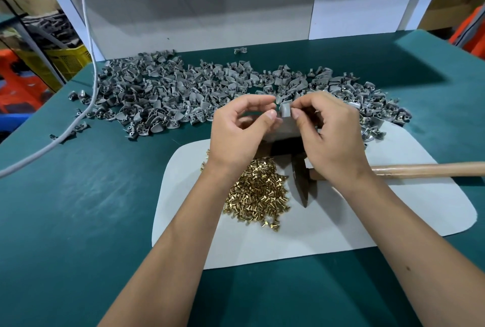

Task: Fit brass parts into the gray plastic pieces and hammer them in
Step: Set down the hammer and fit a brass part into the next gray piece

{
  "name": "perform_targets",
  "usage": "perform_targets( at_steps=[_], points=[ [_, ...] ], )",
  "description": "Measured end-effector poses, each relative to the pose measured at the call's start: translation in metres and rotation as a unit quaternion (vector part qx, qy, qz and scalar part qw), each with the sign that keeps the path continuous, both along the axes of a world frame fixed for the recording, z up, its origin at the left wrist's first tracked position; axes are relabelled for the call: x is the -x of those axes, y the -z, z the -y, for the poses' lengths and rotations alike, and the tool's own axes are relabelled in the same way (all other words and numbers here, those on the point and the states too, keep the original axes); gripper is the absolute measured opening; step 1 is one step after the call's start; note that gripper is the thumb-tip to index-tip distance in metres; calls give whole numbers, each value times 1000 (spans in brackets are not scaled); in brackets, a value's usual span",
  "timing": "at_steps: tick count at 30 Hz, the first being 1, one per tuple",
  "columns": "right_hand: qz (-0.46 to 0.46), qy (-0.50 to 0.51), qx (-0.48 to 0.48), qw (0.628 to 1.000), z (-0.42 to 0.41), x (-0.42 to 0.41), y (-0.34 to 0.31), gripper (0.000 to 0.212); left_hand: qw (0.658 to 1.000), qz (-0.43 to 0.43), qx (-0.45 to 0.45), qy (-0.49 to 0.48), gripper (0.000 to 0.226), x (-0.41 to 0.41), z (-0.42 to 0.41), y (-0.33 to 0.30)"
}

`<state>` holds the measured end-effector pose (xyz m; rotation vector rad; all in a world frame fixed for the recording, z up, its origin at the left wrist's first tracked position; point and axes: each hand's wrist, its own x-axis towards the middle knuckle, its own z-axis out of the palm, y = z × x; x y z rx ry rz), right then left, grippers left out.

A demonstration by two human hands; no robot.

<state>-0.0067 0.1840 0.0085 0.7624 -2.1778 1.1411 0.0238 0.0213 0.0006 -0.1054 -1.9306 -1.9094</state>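
Lying nearest on the white mat, brass parts and hammer stay within reach. Above them, the right hand pinches a gray plastic piece while the left hand, fingers curled, seemingly feeds an insert. Beyond, the gray pile waits.

Both bare forearms reach forward and draw together, wrists raised. The left hand is cupped, its fingers curled inward with thumb and forefinger tips close. The right hand faces it, its thumb and forefinger pinching a small gray plastic piece between the two hands.
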Motion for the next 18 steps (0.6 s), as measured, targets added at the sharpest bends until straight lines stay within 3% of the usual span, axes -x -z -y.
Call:
perform_targets(
  at_steps=[3, 10, 18],
  points=[
    [20, 6, 4, 1000, 2, -1, 0, 8, 999, -5, 38, -15, 26, 1, -5, 3],
    [31, 12, 3, 999, 6, -3, 2, 8, 999, 23, -14, -19, 15, 1, -8, 5],
    [38, 32, 5, 999, 12, -6, 4, 8, 999, 23, 36, -30, 14, 3, -12, 7]
  ],
)
